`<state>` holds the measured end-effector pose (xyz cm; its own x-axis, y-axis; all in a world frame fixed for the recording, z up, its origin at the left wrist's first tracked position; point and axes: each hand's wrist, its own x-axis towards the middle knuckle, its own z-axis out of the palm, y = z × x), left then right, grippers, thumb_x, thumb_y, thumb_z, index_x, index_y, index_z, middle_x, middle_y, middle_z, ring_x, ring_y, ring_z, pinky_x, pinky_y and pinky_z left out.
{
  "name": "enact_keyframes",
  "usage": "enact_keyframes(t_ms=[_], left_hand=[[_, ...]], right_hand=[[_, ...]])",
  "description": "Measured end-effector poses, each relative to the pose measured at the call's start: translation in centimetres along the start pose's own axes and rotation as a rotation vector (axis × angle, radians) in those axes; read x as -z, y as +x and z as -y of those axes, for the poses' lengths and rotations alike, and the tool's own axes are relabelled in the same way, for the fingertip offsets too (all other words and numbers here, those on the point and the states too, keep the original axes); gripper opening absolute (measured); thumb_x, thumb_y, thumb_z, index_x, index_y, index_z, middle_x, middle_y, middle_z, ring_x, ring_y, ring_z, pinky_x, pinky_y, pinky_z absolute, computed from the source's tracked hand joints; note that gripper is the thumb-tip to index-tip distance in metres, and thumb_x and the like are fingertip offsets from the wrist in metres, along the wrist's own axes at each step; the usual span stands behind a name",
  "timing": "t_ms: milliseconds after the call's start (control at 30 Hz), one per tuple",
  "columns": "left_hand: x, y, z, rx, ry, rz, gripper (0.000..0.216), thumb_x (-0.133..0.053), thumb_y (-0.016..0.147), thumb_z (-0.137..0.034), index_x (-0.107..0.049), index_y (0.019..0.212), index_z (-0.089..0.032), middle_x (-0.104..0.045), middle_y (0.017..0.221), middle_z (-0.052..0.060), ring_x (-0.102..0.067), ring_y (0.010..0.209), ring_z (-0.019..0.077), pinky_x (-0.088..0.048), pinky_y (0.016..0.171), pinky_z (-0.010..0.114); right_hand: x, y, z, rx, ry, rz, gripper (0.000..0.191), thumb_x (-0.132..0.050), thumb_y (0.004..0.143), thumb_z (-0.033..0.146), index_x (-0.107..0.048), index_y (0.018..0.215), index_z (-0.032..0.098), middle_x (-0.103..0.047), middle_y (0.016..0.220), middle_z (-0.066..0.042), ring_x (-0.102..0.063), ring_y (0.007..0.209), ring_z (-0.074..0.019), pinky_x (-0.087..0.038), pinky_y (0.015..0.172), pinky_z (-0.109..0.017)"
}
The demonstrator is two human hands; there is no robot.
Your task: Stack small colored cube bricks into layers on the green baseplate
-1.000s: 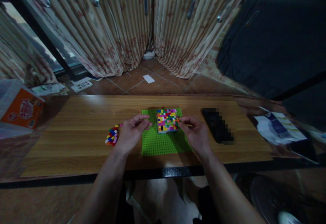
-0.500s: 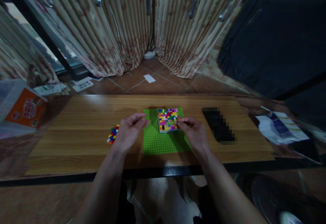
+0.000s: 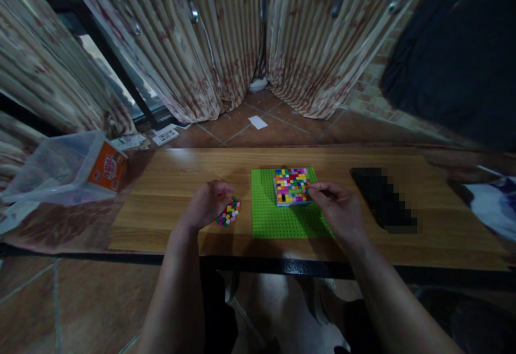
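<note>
A block of small multicoloured toy bricks (image 3: 293, 185) sits on the upper middle of a green studded baseplate (image 3: 278, 226). My right hand (image 3: 341, 206) is at the block's right edge, thumb and fingertips pinched together; whatever lies between them is too small to make out. Left of the baseplate, my left hand (image 3: 207, 202) hovers over a loose pile of coloured bricks (image 3: 229, 213). Its fingers are half curled with the thumb a little apart, and part of the pile is hidden beneath it.
A dark, pixelated flat object (image 3: 382, 201) lies right of the baseplate on the wooden table (image 3: 169, 182). Beyond the table's left end stands a clear plastic bin (image 3: 68, 166) with an orange label. Patterned curtains (image 3: 226, 48) hang behind, and a white card (image 3: 258, 122) lies on the tiled floor.
My left hand has gone from beside the baseplate leftward to the loose bricks. My right hand stays at the block's right edge. The whole view has shifted, so things appear further right.
</note>
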<state>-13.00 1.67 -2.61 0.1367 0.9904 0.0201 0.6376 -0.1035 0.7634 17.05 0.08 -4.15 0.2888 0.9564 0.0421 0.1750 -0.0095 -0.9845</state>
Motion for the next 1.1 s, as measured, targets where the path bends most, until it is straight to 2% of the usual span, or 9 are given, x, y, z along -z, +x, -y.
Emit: enact_keyframes(t_ms=[100, 233, 433, 700, 900, 1100], left_hand=[[-0.2, -0.1, 0.4, -0.055, 0.105, 0.04, 0.018, -0.06, 0.071, -0.014, -0.073, 0.082, -0.02, -0.073, 0.086, 0.005, -0.065, 0.073, 0.0165, -0.052, 0.07, 0.029], [-0.7, -0.1, 0.4, -0.107, 0.146, 0.075, 0.019, -0.059, 0.071, -0.013, -0.072, 0.083, -0.019, -0.072, 0.088, 0.006, -0.065, 0.074, 0.0164, -0.051, 0.07, 0.028], [-1.0, -0.1, -0.2, -0.061, 0.202, 0.145, 0.014, -0.06, 0.073, -0.016, -0.072, 0.079, -0.019, -0.071, 0.082, 0.006, -0.064, 0.071, 0.0162, -0.049, 0.067, 0.027], [-1.2, 0.3, -0.5, -0.037, 0.226, 0.1, 0.022, -0.051, 0.072, -0.007, -0.07, 0.076, -0.018, -0.071, 0.082, 0.005, -0.065, 0.076, 0.0168, -0.05, 0.073, 0.029], [-1.2, 0.5, -0.7, -0.04, 0.268, 0.077, 0.02, -0.051, 0.076, -0.012, -0.07, 0.078, -0.019, -0.072, 0.082, 0.005, -0.065, 0.077, 0.0172, -0.049, 0.075, 0.029], [-1.0, 0.6, -0.4, -0.066, 0.272, 0.061, 0.02, -0.05, 0.077, -0.015, -0.069, 0.073, -0.022, -0.071, 0.077, 0.004, -0.064, 0.07, 0.0182, -0.049, 0.069, 0.031]], right_hand=[[0.0, -0.2, 0.3, 0.046, -0.037, -0.035, 0.021, -0.073, 0.071, 0.038, -0.074, 0.079, 0.018, -0.072, 0.085, -0.006, -0.065, 0.074, -0.0192, -0.051, 0.067, -0.032], [-0.1, -0.3, 0.7, 0.083, -0.051, -0.05, 0.019, -0.072, 0.072, 0.036, -0.074, 0.077, 0.018, -0.07, 0.087, -0.006, -0.065, 0.074, -0.0185, -0.052, 0.064, -0.031], [-0.1, -0.3, 0.4, 0.125, -0.077, -0.03, 0.016, -0.07, 0.075, 0.034, -0.073, 0.077, 0.019, -0.069, 0.085, -0.005, -0.065, 0.075, -0.0186, -0.052, 0.067, -0.031], [0.0, -0.4, 0.6, 0.129, -0.061, -0.035, 0.016, -0.07, 0.076, 0.034, -0.073, 0.076, 0.018, -0.069, 0.084, -0.005, -0.065, 0.074, -0.0185, -0.052, 0.067, -0.031], [0.0, -0.3, 0.5, 0.145, -0.058, -0.038, 0.017, -0.069, 0.077, 0.035, -0.072, 0.077, 0.018, -0.069, 0.084, -0.005, -0.064, 0.075, -0.0188, -0.051, 0.068, -0.032], [0.2, -0.3, 0.4, 0.164, -0.098, -0.018, 0.017, -0.067, 0.08, 0.035, -0.073, 0.079, 0.019, -0.07, 0.086, -0.005, -0.064, 0.076, -0.0185, -0.049, 0.07, -0.032]])
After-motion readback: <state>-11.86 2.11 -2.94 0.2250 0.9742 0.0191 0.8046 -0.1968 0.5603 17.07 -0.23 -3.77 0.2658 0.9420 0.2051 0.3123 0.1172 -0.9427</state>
